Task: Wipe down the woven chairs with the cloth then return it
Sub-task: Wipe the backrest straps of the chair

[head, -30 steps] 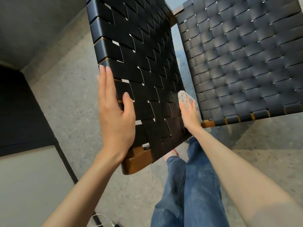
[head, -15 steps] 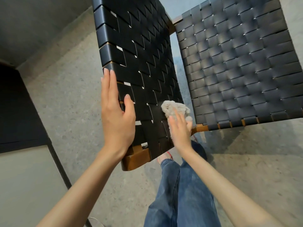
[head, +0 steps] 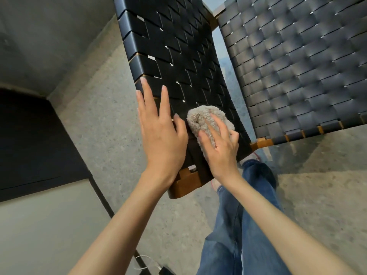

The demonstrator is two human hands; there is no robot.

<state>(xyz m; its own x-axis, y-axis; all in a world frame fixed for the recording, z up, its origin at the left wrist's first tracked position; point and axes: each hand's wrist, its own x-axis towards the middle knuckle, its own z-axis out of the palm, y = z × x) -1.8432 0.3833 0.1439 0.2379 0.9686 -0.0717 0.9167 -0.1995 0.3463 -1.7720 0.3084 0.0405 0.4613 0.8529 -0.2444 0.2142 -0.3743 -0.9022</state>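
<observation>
Cloth (head: pixel 200 120) low on the near woven chair (head: pixel 174 56), just beside your left hand (head: pixel 160 135)
Your right hand (head: pixel 222 153) grips the bunched cloth; your left hand lies flat, fingers straight, on the weave. Sweep further left and you may bump that thumb or snag a strap gap. Earlier, the cloth sat further right.

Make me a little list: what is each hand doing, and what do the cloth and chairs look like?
Left hand: flat on the near chair, fingers straight
Right hand: holds the cloth against the near chair
Cloth: fluffy, beige
Near chair: black woven straps, brown wood frame
Far chair: dark woven straps, no hand on it
</observation>
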